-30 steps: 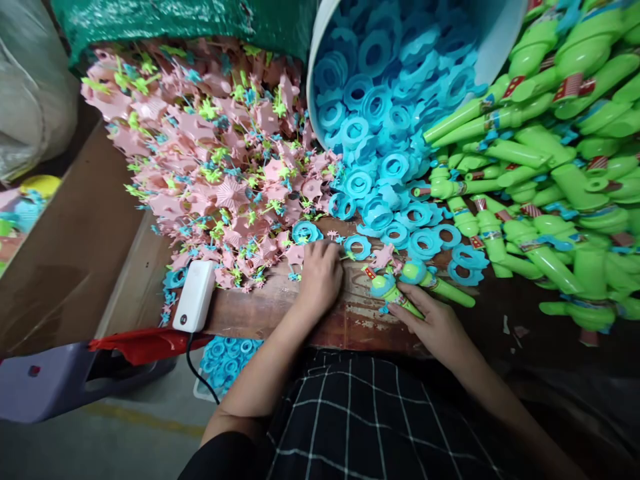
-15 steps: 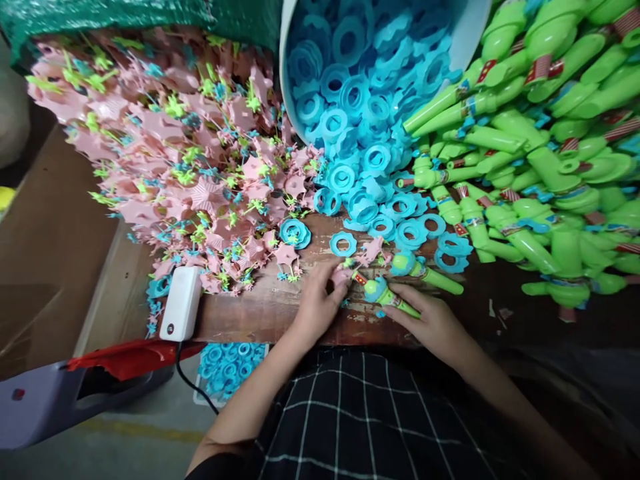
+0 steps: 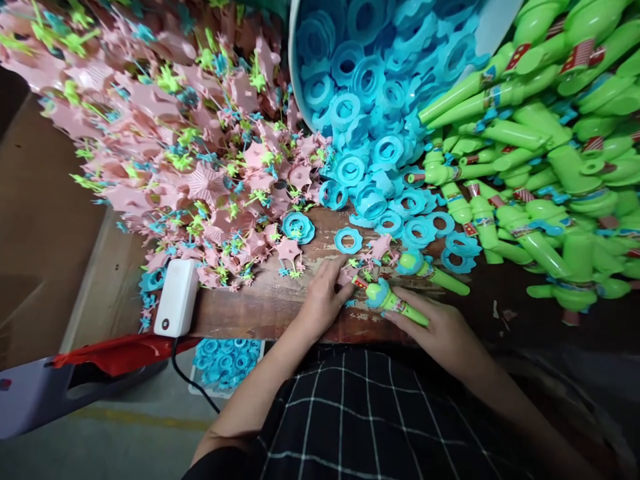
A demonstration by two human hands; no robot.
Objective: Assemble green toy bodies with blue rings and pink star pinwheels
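My right hand (image 3: 434,321) is closed round the green handle of a plastic toy wand (image 3: 407,311), which wears a blue scalloped ring and has a red patterned tip pointing up and left. Close to that tip, my left hand (image 3: 324,297) is closed on a pink star-shaped canopy piece (image 3: 349,273) with small coloured figures hanging from it; its fingers partly cover the piece. Just beyond lies another green wand (image 3: 440,277) with a blue ring and a pink canopy (image 3: 381,245) at its tip. A loose blue ring (image 3: 349,240) rests flat behind my left hand.
Pink canopy pieces (image 3: 205,183) are heaped on the left of the wooden table (image 3: 240,313). Blue rings spill from a tipped white tub (image 3: 296,80), and green wands (image 3: 540,233) pile up on the right. A white power bank (image 3: 176,297) with a black cable sits near the front edge.
The view has shifted slightly closer over the table. Both hands keep their holds, and the wand's tip stays beside the pink canopy piece.
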